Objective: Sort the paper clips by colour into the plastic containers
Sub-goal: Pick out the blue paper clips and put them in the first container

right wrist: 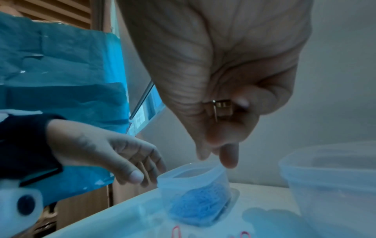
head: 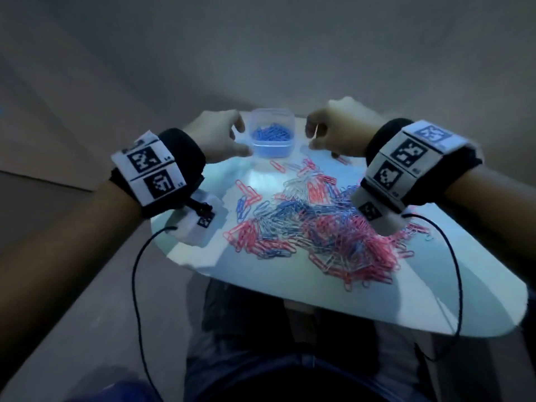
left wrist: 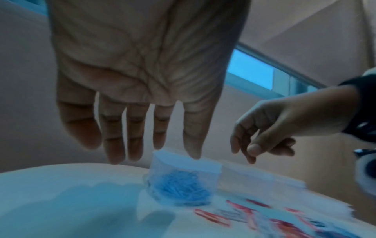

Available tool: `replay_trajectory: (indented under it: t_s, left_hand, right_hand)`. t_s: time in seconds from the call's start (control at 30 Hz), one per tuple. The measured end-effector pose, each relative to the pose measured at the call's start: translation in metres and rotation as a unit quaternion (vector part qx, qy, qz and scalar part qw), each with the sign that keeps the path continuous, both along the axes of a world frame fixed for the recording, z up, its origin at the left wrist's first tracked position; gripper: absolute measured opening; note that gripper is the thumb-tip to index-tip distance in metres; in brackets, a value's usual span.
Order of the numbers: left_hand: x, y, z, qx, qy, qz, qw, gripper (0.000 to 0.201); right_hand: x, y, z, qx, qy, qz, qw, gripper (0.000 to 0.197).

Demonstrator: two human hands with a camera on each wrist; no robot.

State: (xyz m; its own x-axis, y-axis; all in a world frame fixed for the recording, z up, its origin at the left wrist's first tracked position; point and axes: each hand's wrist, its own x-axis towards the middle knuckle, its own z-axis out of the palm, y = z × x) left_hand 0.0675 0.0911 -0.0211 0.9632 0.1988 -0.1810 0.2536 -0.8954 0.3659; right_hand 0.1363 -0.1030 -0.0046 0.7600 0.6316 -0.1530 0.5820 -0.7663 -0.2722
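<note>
- A clear plastic container (head: 271,134) stands at the far edge of the white bench (head: 435,300), its floor covered with blue paper clips (head: 271,134); no other colour shows inside it.
- A second, larger clear container (right wrist: 333,190) sits just to the right of the first in the right wrist view. It looks empty, though the blur leaves that uncertain.
- Most of the work appears to lie ahead: a big mixed heap of clips (head: 316,224), red, blue and white tangled together, is spread across the middle of the bench, nearer the person than the containers.
- Blue clips are still plentiful in the heap, so even that colour seems only partly sorted; red and white look unstarted.
- The left hand (head: 216,134) hovers just beside the blue container's left wall, fingers spread and relaxed, gripping nothing.
- The right hand (head: 338,132) hangs to the container's right, fingers loosely curled toward the palm. A thin pale sliver shows at its fingertips in the head view; whether that is a clip being pinched cannot be told.
- Both hands are apart, with the blue container between them.
</note>
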Motion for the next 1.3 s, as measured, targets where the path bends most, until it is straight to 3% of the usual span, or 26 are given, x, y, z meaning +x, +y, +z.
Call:
replay_trajectory:
  t_s: [0.07,0.17,0.27,0.4,0.53,0.77,0.9,1.0,1.17,1.23,1.3]
  left_hand:
    - [-0.018,0.0,0.003,0.027,0.003,-0.015,1.0,0.032]
    - [-0.045,-0.005,-0.004,0.074,0.099,-0.055,0.991,0.031]
    - [-0.06,-0.008,-0.018,0.0,0.166,-0.041,0.985,0.036]
    - [-0.063,-0.012,-0.03,-0.087,0.117,0.006,0.989,0.03]
    - [-0.056,-0.015,-0.031,-0.119,0.104,0.016,0.987,0.025]
    - [-0.043,-0.026,-0.028,-0.007,0.136,-0.05,0.989,0.006]
    - [-0.045,-0.029,-0.026,0.04,0.132,-0.082,0.987,0.006]
    - [-0.05,-0.029,-0.027,0.064,0.094,-0.108,0.988,0.019]
    - [-0.053,-0.01,-0.021,-0.07,0.117,-0.072,0.988,0.007]
    - [-0.056,0.001,-0.017,-0.156,0.109,-0.041,0.981,0.002]
    - [-0.062,0.006,-0.015,-0.281,0.083,0.009,0.956,0.006]
  right_hand:
    - [-0.02,0.001,-0.003,-0.044,0.009,0.06,0.997,0.005]
    - [-0.048,0.014,-0.014,-0.084,0.023,0.125,0.988,0.013]
    - [-0.061,0.027,-0.025,-0.129,0.035,0.145,0.98,0.033]
    - [-0.063,0.022,-0.033,-0.193,0.005,0.142,0.971,0.047]
    - [-0.055,0.008,-0.032,-0.193,0.01,0.118,0.974,0.04]
    - [-0.044,-0.014,-0.03,-0.156,0.008,0.07,0.985,0.038]
    - [-0.044,-0.009,-0.027,-0.117,-0.001,0.061,0.991,0.03]
    - [-0.047,0.008,-0.026,-0.079,0.003,0.082,0.994,0.022]
    - [-0.057,0.04,-0.031,-0.056,-0.005,0.145,0.988,0.01]
    - [-0.058,0.046,-0.035,-0.062,-0.027,0.148,0.987,0.015]
    - [-0.057,0.049,-0.038,-0.075,-0.033,0.14,0.987,0.012]
